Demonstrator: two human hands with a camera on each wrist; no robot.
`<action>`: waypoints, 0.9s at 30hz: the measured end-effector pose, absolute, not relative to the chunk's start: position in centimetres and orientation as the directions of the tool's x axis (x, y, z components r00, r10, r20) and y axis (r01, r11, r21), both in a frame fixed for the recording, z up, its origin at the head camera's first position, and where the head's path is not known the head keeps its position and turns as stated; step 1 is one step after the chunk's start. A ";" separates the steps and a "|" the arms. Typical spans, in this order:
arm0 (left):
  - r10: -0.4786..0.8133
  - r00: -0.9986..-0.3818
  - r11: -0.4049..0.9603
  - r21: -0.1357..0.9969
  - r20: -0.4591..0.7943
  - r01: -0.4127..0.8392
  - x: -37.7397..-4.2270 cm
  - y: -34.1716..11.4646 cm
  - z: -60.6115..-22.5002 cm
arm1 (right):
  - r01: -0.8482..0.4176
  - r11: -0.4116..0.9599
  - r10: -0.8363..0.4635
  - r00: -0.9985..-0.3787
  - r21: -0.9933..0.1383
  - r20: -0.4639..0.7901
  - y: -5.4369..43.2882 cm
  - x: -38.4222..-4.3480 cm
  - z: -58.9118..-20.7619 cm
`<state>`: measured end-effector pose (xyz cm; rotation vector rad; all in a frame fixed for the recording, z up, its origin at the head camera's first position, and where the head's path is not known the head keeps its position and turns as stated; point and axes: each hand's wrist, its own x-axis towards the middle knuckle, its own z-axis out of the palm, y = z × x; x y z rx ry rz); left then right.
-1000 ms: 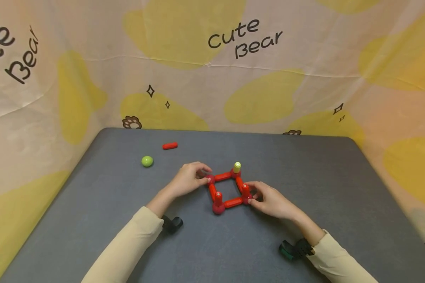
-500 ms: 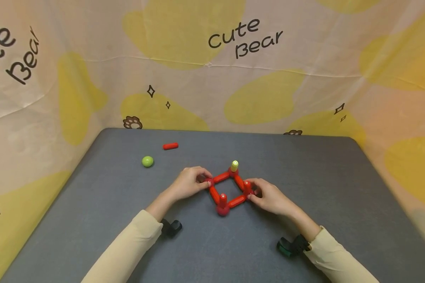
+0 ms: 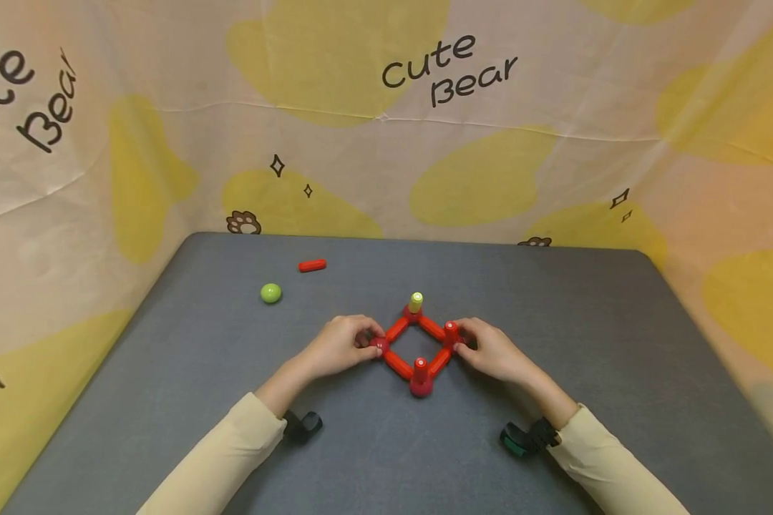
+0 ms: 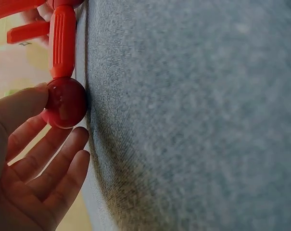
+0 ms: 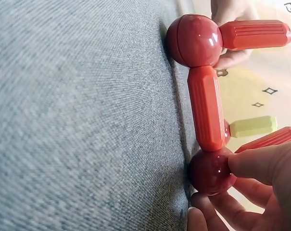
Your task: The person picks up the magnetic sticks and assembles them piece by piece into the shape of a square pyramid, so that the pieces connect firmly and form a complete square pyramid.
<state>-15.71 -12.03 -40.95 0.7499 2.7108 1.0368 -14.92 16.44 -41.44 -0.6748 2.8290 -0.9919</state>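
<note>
Red rods and red balls form a four-sided frame (image 3: pixel 397 365) lying on the grey table, one corner toward me. My left hand (image 3: pixel 341 347) pinches the left corner ball (image 4: pixel 67 102) between thumb and fingers; its other fingers spread loosely below. At the opposite corner, my right hand (image 3: pixel 492 350) grips the right ball (image 5: pixel 211 172), thumb on one side. A red rod (image 3: pixel 450 332) stands up from that ball. Another upright red rod (image 3: pixel 420 369) rises from the front ball (image 3: pixel 421 387), and a yellow-green rod (image 3: pixel 415 302) from the back one.
A loose red rod (image 3: pixel 312 265) lies toward the table's back left, with a green ball (image 3: pixel 270 293) nearer me. Behind the grey table (image 3: pixel 586 322) hangs a printed cloth (image 3: pixel 335 79), which also runs along both sides.
Both hands have turned the frame counterclockwise on the table. The left hand came toward me, the right hand went away from me, and the front ball swung right.
</note>
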 end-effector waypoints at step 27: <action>0.184 -0.942 0.621 0.710 0.280 0.332 -21.6 -15.1 -39.3 | -0.366 0.710 -0.410 -0.909 -0.601 0.070 16.3 -15.1 -41.6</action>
